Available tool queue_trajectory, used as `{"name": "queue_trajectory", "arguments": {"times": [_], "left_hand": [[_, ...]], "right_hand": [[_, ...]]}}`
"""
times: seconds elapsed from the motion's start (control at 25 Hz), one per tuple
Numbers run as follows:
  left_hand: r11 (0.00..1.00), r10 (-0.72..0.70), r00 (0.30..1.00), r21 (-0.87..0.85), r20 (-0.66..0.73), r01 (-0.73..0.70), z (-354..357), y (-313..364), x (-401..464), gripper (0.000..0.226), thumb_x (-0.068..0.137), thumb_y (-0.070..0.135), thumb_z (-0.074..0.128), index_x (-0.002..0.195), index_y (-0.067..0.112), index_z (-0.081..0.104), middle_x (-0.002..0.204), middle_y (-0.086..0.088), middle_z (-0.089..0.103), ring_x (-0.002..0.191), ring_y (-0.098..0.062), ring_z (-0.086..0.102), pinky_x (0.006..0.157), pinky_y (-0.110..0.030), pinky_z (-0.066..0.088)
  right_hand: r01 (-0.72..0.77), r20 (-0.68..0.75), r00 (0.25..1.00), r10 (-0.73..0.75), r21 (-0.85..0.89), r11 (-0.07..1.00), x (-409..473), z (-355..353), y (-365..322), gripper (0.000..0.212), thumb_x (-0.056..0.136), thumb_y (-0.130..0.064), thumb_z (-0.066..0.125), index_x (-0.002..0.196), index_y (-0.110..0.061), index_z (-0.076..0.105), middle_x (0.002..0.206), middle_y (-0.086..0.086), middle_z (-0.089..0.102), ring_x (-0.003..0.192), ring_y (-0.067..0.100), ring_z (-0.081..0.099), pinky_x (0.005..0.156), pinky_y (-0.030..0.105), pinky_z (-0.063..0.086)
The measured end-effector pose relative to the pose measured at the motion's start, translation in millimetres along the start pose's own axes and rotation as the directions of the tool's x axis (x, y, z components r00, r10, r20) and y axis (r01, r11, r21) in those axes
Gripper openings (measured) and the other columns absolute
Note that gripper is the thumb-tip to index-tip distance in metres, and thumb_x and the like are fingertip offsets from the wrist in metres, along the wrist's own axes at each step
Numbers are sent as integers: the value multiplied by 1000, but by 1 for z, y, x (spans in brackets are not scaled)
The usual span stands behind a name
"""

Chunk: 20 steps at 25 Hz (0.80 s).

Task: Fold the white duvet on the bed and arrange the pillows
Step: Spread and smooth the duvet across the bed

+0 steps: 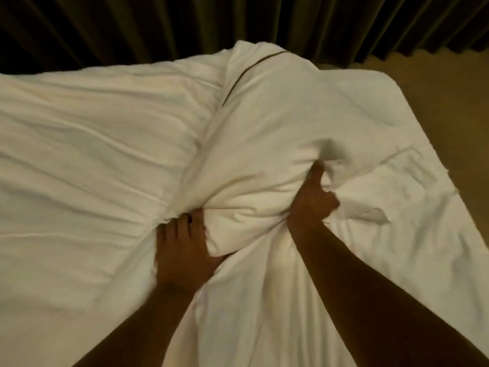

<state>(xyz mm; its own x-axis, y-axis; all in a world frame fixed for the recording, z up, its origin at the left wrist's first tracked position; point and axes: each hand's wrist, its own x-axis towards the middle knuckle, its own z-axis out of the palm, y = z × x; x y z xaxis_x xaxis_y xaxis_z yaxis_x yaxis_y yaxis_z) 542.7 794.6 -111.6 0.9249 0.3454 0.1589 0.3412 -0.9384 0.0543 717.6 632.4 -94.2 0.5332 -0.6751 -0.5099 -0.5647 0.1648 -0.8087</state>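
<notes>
Head view: two bare forearms are extended forward from the lower edge. A thick bunched fold of the white duvet [251, 165] is gripped by the left hand [182, 250], fingers curled round it from the left. The same bunch is clamped from the right by the right hand [312, 200], fingers buried in the cloth and thumb raised against it. The duvet is spread across the bed [412, 197], its long axis running left to right across the frame. A raised ridge is drawn from the gripped bunch toward the far edge. The fabric is plain white, soft and heavily creased. A dark piping line [248, 72] is visible on the far ridge. Beyond the bed, dark pleated curtains [158, 25] are hung; tan floor [449, 83] is seen at far right.
</notes>
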Motion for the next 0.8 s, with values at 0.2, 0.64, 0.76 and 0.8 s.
{"name": "queue_trajectory", "arguments": {"times": [0.2,0.64,0.76,0.8], "left_hand": [[988,154,985,37,-80,-151,29,-14,-4,79,78,69,54,113,-1,68,93,-20,64,81,-38,59,78,-51,45],[845,-37,970,-510,242,159,-59,-36,34,52,76,43,48,112,14,70,96,-11,74,84,-33,72,72,-40,58],[646,-321,934,-685,155,336,-144,-100,56,40,80,35,58,108,9,70,100,-10,74,95,-27,70,77,-30,51],[635,-432,898,-681,77,364,-172,-127,65,29,83,26,62,105,9,69,98,-11,74,94,-29,70,77,-33,51]], "right_hand": [[288,-69,951,-301,-148,946,13,15,49,67,75,-34,80,128,-10,46,124,6,56,110,23,57,79,17,32],[-215,680,732,32,186,959,-98,2,-89,39,78,-37,83,105,-12,70,103,9,73,88,25,72,82,36,57],[-137,787,617,-17,129,982,-179,48,-141,54,76,-29,81,124,-15,60,113,8,68,92,25,69,85,45,56],[-55,824,561,-74,127,990,-210,67,-161,72,72,-31,82,135,-17,51,125,7,63,102,25,66,89,45,55]]}}
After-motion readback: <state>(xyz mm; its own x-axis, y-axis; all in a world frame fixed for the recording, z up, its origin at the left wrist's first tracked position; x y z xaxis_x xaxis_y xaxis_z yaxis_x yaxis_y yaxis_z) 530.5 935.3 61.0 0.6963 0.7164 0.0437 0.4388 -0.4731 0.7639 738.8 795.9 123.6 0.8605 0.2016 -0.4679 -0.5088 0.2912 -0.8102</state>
